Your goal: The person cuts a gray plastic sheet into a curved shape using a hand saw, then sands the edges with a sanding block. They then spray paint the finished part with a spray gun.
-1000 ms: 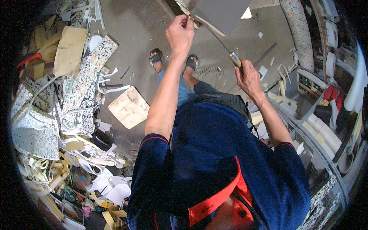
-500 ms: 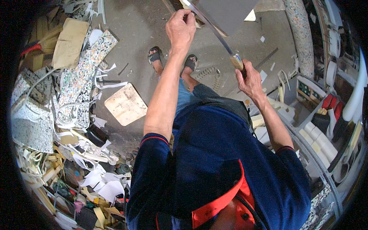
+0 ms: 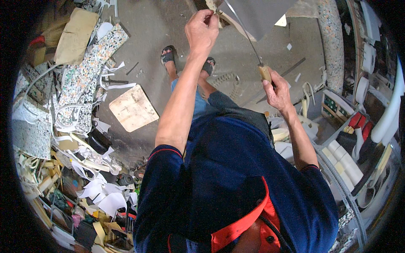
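My right hand [image 3: 278, 90] is wrapped round the wooden handle of a long, thin-bladed knife [image 3: 244, 31]. Its blade runs up and left over a dark grey sheet [image 3: 268, 17] with a pale tan edge, and leaves the picture at the top. My left hand [image 3: 203, 33] is closed in a pinch at the left of that sheet, beside a small ragged cream piece [image 3: 211, 5]. What sits between its fingertips is hidden. From this view I cannot tell whether the blade touches the sheet.
Speckled foam slabs [image 3: 90, 69], a tan board [image 3: 76, 36] and white offcuts [image 3: 112, 202] heap up at left. A stained cream square pad [image 3: 133, 108] lies on the floor near my feet. Right of me stand a speckled roll [image 3: 331, 46] and a metal-framed rack [image 3: 344, 189] with foam pieces.
The knife has turned, so its blade now shows as a narrow line instead of a broad face. My right hand has come slightly nearer to me. The left hand keeps its pinch.
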`<state>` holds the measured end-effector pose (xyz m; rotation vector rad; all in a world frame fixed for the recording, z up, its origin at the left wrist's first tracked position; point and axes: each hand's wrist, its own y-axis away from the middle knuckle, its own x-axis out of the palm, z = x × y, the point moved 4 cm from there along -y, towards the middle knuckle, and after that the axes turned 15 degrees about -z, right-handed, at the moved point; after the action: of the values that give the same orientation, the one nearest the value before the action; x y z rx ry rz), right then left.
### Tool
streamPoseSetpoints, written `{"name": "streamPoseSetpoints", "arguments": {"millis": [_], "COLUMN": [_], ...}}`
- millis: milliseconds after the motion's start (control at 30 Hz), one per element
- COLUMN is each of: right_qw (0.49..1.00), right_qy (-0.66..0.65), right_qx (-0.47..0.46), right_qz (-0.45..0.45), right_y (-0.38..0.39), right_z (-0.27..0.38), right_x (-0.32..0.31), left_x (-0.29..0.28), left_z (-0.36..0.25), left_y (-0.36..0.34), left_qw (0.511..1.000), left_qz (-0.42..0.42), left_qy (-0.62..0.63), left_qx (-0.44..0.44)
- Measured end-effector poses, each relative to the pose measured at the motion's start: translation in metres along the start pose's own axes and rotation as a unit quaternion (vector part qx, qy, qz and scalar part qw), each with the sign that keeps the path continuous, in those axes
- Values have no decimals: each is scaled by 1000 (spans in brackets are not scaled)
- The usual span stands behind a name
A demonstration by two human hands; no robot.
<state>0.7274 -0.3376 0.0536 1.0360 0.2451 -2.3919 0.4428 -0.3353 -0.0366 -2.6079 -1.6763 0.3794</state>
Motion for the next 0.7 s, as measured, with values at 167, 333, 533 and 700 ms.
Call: {"name": "streamPoseSetpoints", "arguments": {"millis": [167, 333, 533, 700], "right_qw": [999, 999, 999, 999], "right_qy": [10, 26, 35, 44], "right_qx": [37, 9, 23, -24], "right_qz": [31, 16, 23, -1], "right_y": [3, -1, 0, -7], "right_z": [-7, -11, -17, -8], "right_x": [3, 7, 7, 7], "left_x": [3, 3, 4, 6], "left_z": [-12, -16, -11, -12], "left_y": [-3, -5, -7, -8], "left_qw": [999, 997, 995, 994], "left_qz": [-1, -9, -7, 5], "left_qy": [-22, -35, -45, -62], "left_qx": [46, 71, 91, 89]}}
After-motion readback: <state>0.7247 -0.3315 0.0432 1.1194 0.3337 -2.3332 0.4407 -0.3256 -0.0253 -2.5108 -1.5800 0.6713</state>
